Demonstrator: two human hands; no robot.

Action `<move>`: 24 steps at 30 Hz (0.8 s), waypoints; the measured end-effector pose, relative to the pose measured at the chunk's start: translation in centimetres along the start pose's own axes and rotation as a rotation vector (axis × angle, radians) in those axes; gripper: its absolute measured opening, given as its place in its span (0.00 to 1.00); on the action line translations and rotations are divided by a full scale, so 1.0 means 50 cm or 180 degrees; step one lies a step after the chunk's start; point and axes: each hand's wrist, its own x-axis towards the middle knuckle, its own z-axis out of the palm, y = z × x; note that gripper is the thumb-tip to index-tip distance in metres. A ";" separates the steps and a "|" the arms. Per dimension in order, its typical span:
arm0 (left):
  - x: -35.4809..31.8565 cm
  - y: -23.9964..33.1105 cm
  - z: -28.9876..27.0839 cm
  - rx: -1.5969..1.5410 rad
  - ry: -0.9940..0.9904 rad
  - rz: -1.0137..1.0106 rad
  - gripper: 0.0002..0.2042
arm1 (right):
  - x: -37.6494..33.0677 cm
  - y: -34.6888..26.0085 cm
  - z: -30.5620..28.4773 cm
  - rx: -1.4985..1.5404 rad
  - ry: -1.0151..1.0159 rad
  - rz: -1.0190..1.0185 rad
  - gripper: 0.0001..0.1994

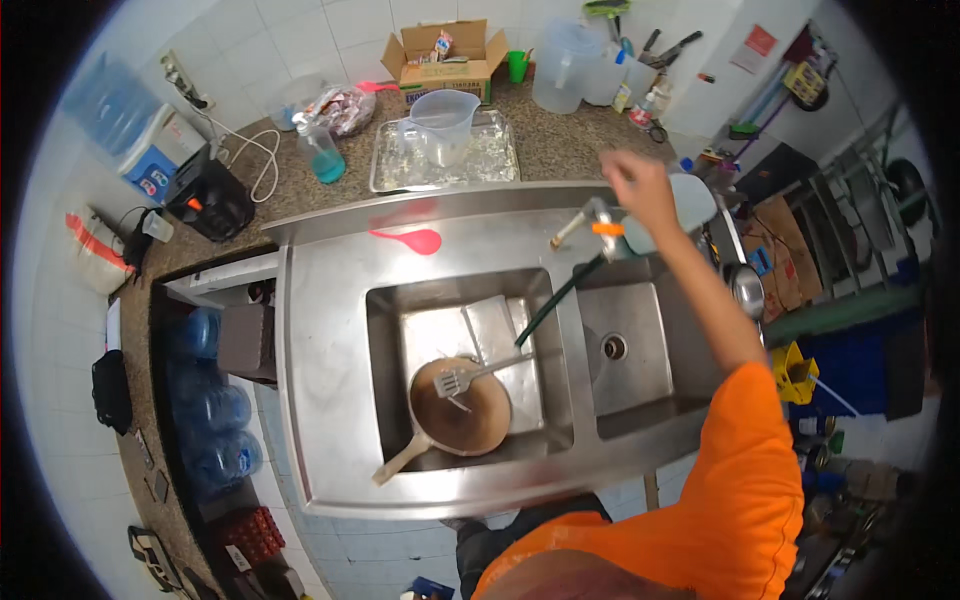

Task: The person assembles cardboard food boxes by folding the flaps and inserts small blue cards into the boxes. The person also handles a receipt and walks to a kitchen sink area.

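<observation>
My right arm, in an orange sleeve, stretches over the right side of the sink. My right hand (640, 190) hovers just beyond the tap (600, 215), its fingers loosely bent and apart, slightly blurred, with nothing visible in them. A dark green hose (562, 300) runs from the tap toward the left basin (385, 340). In that basin rests a brown frying pan (478, 432), its handle over the front rim. A slotted spatula (485, 372) lies across the pan. Flat pieces (492, 330) lie behind it. My left hand is out of view.
On the steel ledge lies a pink ladle (420, 241). Behind the sink stand a clear pitcher (445, 125) on a metal tray (390, 175), a cardboard box (450, 82) and a spray bottle (325, 158). A whitish container (693, 203) sits beside my right wrist. The right basin (640, 370) has a drain.
</observation>
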 end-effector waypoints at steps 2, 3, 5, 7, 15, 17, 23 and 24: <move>-0.040 0.065 0.022 0.0214 0.0032 -0.0271 0.21 | 0.179 0.143 0.085 0.0072 0.0338 0.0188 0.11; -0.060 0.089 0.033 0.0283 0.0052 -0.0352 0.21 | 0.248 0.207 0.117 -0.0159 0.0377 0.0169 0.12; -0.082 0.151 0.046 0.0370 0.0100 -0.0501 0.21 | 0.398 0.352 0.188 -0.0522 0.0546 0.0092 0.14; -0.132 0.192 0.051 0.0469 0.0169 -0.0679 0.21 | 0.482 0.447 0.268 -0.0773 0.0737 -0.0060 0.14; -0.224 0.237 0.077 0.2382 -0.0718 0.1604 0.23 | 0.836 0.806 0.372 -0.0244 0.0248 0.0963 0.20; -0.375 0.284 0.069 0.0986 -0.0127 -0.0814 0.25 | 0.766 0.689 0.462 -0.1859 -0.0179 0.0780 0.17; -0.381 0.295 0.056 0.0855 0.0730 -0.0114 0.25 | 0.727 0.621 0.339 -0.1406 0.0357 0.0292 0.13; -0.378 0.297 0.064 -0.1438 0.0433 -0.1944 0.24 | 0.721 0.605 0.323 -0.1295 0.0470 0.0300 0.13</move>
